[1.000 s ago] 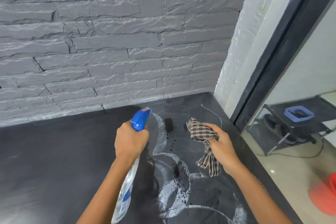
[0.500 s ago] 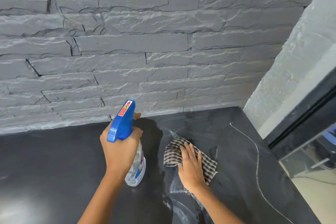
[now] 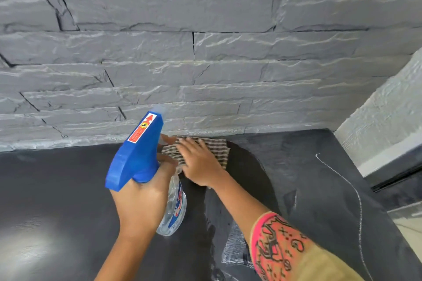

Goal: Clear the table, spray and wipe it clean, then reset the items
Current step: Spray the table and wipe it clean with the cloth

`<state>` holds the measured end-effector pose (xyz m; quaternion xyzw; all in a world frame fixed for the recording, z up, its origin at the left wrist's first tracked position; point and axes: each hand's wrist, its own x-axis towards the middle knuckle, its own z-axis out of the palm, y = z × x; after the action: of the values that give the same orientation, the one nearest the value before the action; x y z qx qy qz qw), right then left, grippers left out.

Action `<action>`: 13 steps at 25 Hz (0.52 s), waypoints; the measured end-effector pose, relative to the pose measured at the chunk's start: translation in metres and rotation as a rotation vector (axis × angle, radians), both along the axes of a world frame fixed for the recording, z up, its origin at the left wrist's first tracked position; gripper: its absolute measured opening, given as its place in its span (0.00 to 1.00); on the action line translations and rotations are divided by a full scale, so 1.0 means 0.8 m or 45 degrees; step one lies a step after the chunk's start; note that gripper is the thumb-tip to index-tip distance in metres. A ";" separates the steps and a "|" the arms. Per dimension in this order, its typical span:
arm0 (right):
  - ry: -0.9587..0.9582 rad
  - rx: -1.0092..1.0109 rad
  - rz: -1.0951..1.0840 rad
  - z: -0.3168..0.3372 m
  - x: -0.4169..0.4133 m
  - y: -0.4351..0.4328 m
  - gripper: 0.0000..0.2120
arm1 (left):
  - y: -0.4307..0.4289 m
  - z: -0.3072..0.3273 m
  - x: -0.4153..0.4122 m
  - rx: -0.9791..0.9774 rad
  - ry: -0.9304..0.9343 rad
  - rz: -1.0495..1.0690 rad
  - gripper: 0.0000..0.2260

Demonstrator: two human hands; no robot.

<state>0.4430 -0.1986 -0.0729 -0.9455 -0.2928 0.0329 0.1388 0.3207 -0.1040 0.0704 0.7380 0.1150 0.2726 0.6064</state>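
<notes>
My left hand (image 3: 141, 201) grips a clear spray bottle (image 3: 174, 210) with a blue trigger head (image 3: 134, 155), held above the dark table (image 3: 57, 201). My right hand (image 3: 201, 164) lies flat, fingers straight, pressing a checked cloth (image 3: 219, 148) onto the table at its far edge, right against the wall. The cloth is partly hidden under the hand and behind the bottle head. A wet, darker wiped band runs from the cloth back toward me.
A grey stone wall (image 3: 205, 64) rises directly behind the table. A white textured pillar (image 3: 383, 121) stands at the far right corner. A thin white thread (image 3: 356, 194) trails along the table's right side, near its right edge.
My right hand has pushed the cloth away from me, up to the wall, leaving a wet streak. The spray bottle in my left hand stayed raised beside it.
</notes>
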 end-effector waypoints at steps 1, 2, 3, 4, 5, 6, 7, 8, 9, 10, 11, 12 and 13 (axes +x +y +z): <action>-0.021 0.010 0.058 -0.003 0.004 0.014 0.28 | 0.000 0.000 0.000 0.004 -0.007 0.022 0.10; -0.035 0.017 0.091 -0.005 0.007 0.020 0.27 | -0.001 0.000 0.000 0.010 -0.018 0.032 0.09; -0.053 0.026 0.103 -0.006 0.011 0.019 0.27 | 0.000 0.000 0.001 0.009 -0.025 0.035 0.09; -0.076 0.039 0.102 -0.007 0.013 0.011 0.27 | 0.000 0.001 0.001 -0.001 -0.028 0.030 0.08; -0.092 0.049 0.088 -0.007 0.015 -0.003 0.27 | 0.000 0.000 0.001 -0.018 -0.036 0.020 0.06; -0.096 0.057 0.066 -0.006 0.016 -0.025 0.29 | 0.000 -0.001 0.001 -0.040 -0.046 0.001 0.03; -0.094 0.056 0.030 -0.006 0.018 -0.053 0.30 | 0.000 0.000 0.001 -0.059 -0.059 -0.014 0.03; -0.101 0.049 -0.023 -0.006 0.018 -0.086 0.31 | -0.001 0.001 0.001 -0.063 -0.074 -0.031 0.07; -0.111 0.042 -0.099 -0.005 0.017 -0.121 0.31 | -0.002 0.001 0.001 -0.069 -0.095 -0.054 0.08; -0.112 0.035 -0.198 -0.003 0.016 -0.155 0.31 | -0.003 0.001 0.002 -0.079 -0.112 -0.061 0.08; -0.103 0.023 -0.312 -0.001 0.014 -0.183 0.30 | -0.004 0.000 0.003 -0.093 -0.122 -0.057 0.07; -0.095 0.000 -0.417 0.002 0.010 -0.200 0.29 | -0.005 -0.001 0.003 -0.108 -0.124 -0.046 0.07; -0.096 -0.025 -0.486 0.006 0.002 -0.207 0.29 | -0.006 0.000 0.003 -0.126 -0.124 -0.036 0.08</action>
<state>0.4449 -0.3639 -0.0685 -0.9857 -0.1130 -0.0266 0.1222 0.3230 -0.1089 0.0706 0.6945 0.0884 0.2937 0.6508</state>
